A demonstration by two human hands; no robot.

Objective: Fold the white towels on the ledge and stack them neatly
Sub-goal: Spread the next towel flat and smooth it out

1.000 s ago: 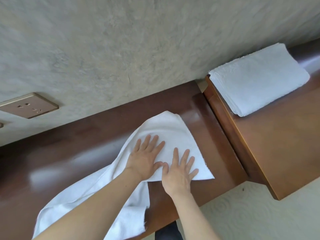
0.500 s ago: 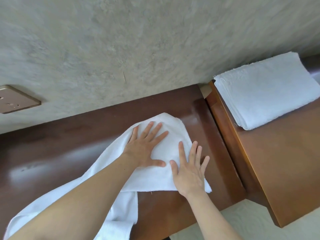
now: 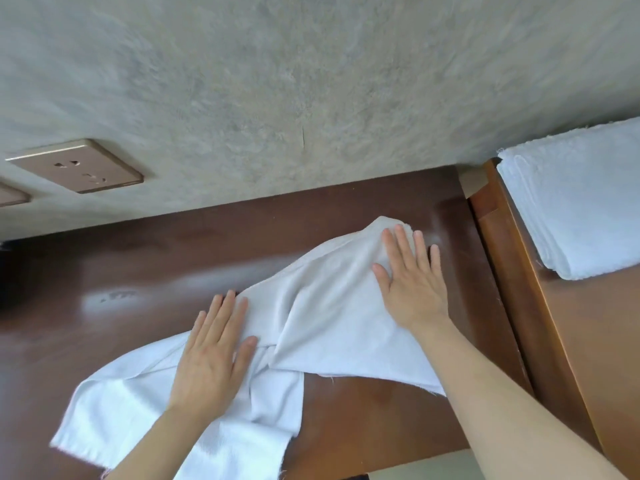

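My left hand point(image 3: 211, 358) and right hand point(image 3: 412, 282) lie flat, fingers straight, pressing the white towel point(image 3: 311, 317) on the brown ledge point(image 3: 138, 271). Right of my right hand sits a folded stack point(image 3: 581, 202). A wall plug point(image 3: 78, 166) is up left.

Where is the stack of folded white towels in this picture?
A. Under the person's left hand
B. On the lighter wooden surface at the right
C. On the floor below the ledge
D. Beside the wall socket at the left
B. The stack of folded white towels lies on the lighter wooden surface at the right edge, apart from the unfolded towel that both hands press flat on the dark ledge.
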